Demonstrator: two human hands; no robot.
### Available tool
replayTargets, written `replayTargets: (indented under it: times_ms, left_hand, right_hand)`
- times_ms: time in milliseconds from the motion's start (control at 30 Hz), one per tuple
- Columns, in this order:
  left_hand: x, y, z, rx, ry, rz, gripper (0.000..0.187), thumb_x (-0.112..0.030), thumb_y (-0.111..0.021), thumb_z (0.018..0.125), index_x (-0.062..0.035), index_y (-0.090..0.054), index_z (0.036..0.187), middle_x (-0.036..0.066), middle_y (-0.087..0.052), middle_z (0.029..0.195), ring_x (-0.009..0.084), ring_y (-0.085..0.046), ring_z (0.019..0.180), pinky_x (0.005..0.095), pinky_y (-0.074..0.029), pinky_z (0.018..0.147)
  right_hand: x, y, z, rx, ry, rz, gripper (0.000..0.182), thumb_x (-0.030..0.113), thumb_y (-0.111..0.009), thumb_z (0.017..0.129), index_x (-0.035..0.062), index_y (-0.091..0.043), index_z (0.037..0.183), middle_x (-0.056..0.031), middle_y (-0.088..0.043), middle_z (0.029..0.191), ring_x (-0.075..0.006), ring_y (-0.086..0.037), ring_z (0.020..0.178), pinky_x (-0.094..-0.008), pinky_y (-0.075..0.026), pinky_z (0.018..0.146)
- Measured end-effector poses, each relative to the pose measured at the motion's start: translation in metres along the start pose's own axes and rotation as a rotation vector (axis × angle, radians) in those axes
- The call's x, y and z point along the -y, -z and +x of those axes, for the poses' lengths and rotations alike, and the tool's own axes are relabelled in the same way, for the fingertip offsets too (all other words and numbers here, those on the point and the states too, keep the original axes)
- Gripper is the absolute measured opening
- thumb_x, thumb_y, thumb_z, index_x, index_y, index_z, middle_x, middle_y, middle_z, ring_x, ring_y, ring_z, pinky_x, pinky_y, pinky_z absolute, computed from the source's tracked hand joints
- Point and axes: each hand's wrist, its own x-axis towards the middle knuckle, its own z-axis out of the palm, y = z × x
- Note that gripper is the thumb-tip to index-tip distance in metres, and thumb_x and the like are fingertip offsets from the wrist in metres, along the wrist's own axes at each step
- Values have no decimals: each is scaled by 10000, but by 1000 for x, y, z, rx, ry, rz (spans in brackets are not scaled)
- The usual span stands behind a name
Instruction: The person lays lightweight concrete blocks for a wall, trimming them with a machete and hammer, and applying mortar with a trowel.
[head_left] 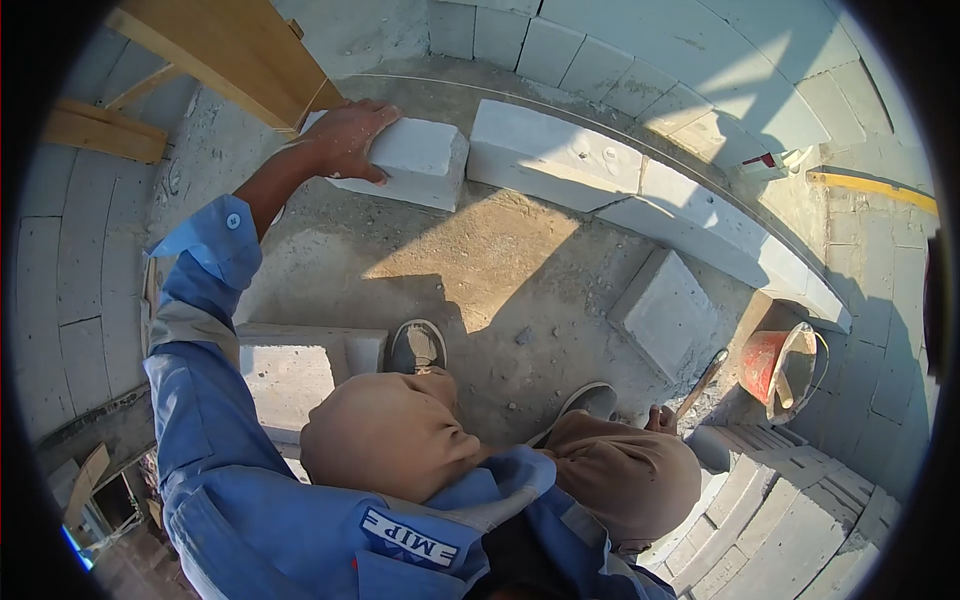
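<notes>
My left hand [350, 140] reaches forward and grips the left end of a white concrete block [425, 160], thumb on its near face and fingers over the top. That block sits on the floor close to the end of a row of white blocks [555, 150], with a narrow gap between. Beside my right knee, my right hand [660, 419] is mostly hidden, its visible fingers curled at the lower end of a thin wooden handle [702, 385]. The rest of that tool is hard to make out.
A loose block [665, 315] lies ahead of my right foot. Further right, a red bucket [768, 365] stands tilted with a tool inside. Stacked blocks [790, 515] are at lower right, another block [290, 385] at my left knee. A wooden frame [230, 50] stands front left.
</notes>
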Motion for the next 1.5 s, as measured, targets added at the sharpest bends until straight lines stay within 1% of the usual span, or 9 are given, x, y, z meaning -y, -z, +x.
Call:
replayTargets:
  times_ms: [100, 800, 1033, 1100, 1133, 1267, 1300, 1367, 1500]
  left_hand:
    - [-3, -6, -3, -60, 12, -7, 972, -323, -917, 604, -128, -459, 1439, 173, -548, 1391, 372, -512, 1296, 473, -407, 1100]
    - [-25, 6, -25, -83, -109, -9, 917, -292, -915, 587, -89, -506, 1382, 169, -574, 1301, 370, -526, 1248, 482, -418, 1070]
    - [-144, 48, -45, 49, -310, -51, 858, -293, -930, 540, -88, -562, 1287, 138, -620, 1193, 359, -581, 1142, 463, -442, 1018]
    - [-186, 52, -38, 43, -419, -10, 853, -292, -934, 529, -80, -572, 1272, 132, -627, 1169, 356, -588, 1126, 463, -447, 1008]
    - [-208, 52, -33, 9, -439, 5, 848, -290, -937, 518, -73, -582, 1257, 126, -635, 1144, 353, -596, 1110, 463, -452, 998]
    - [-299, 57, -6, 56, -485, 5, 858, -343, -935, 531, -51, -587, 1259, 131, -627, 1166, 337, -594, 1130, 463, -463, 994]
    - [-319, 55, 2, 59, -485, 37, 858, -343, -935, 531, -51, -587, 1259, 131, -627, 1166, 337, -594, 1130, 463, -463, 994]
    - [-357, 50, 23, -10, -634, 26, 885, -395, -920, 562, -37, -577, 1296, 149, -621, 1202, 335, -589, 1165, 460, -457, 1028]
    - [-442, 45, 57, 67, -634, -5, 927, -418, -908, 573, -11, -559, 1329, 188, -599, 1275, 373, -576, 1200, 465, -441, 1062]
  right_hand:
    - [1, 3, -1, 37, -4, 24, 521, 327, -744, 871, -77, -646, 1186, -232, -675, 995, -335, -658, 917, -450, -512, 829]
    - [-30, -21, 10, -41, -31, -75, 557, 331, -729, 867, -62, -576, 1231, -313, -626, 1143, -461, -621, 1066, -538, -502, 902]
    - [-33, -47, -4, -163, -251, -132, 547, 331, -712, 882, -53, -546, 1234, -341, -584, 1225, -508, -577, 1151, -552, -482, 959]
    - [-38, -46, -3, -155, -276, -65, 533, 314, -710, 879, -31, -556, 1256, -323, -569, 1280, -483, -532, 1236, -538, -456, 1012]
    - [-46, -52, -4, -314, -210, -107, 522, 305, -709, 872, 2, -565, 1272, -310, -571, 1285, -464, -511, 1264, -528, -430, 1041]
    - [-39, -18, -9, -440, -278, -113, 529, 322, -731, 835, 77, -582, 1280, -245, -559, 1274, -454, -498, 1233, -535, -406, 1035]
    - [-29, 0, -11, -357, -406, -124, 555, 334, -744, 820, 107, -576, 1298, -214, -548, 1292, -443, -486, 1241, -527, -410, 1017]
    - [-68, -11, -8, -244, -343, -232, 521, 318, -730, 838, 119, -575, 1293, -186, -588, 1238, -404, -534, 1207, -521, -419, 999]
    - [-80, 5, -3, -136, -261, -183, 367, 233, -679, 855, 92, -586, 1181, -187, -619, 1174, -397, -588, 1154, -513, -457, 972]
